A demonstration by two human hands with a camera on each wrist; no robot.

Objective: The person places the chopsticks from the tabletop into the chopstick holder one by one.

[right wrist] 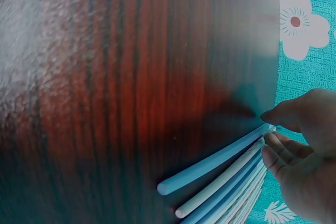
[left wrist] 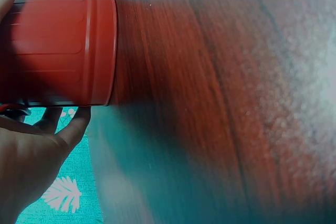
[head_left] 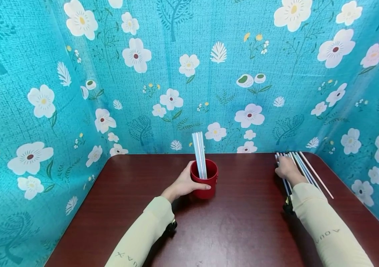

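Observation:
My left hand (head_left: 186, 182) grips the side of a small red bucket (head_left: 206, 190) standing on the table. A bundle of thin white and light-blue sticks (head_left: 199, 154) leans upright inside it. The left wrist view shows the bucket wall (left wrist: 58, 45) up close, with the fingers below it. Over at the far right, my right hand (head_left: 288, 169) is at the far ends of a row of loose sticks. Its thumb and fingers pinch the end of a blue stick (right wrist: 215, 163), the outermost one in the right wrist view. Paler sticks (right wrist: 220, 190) lie beside it.
The dark red-brown table (head_left: 242, 222) ends at the back against a turquoise floral cloth (head_left: 182, 74), which also hangs at both sides. A pale pink stick (head_left: 319, 178) lies apart at the row's right side, near the table's right edge.

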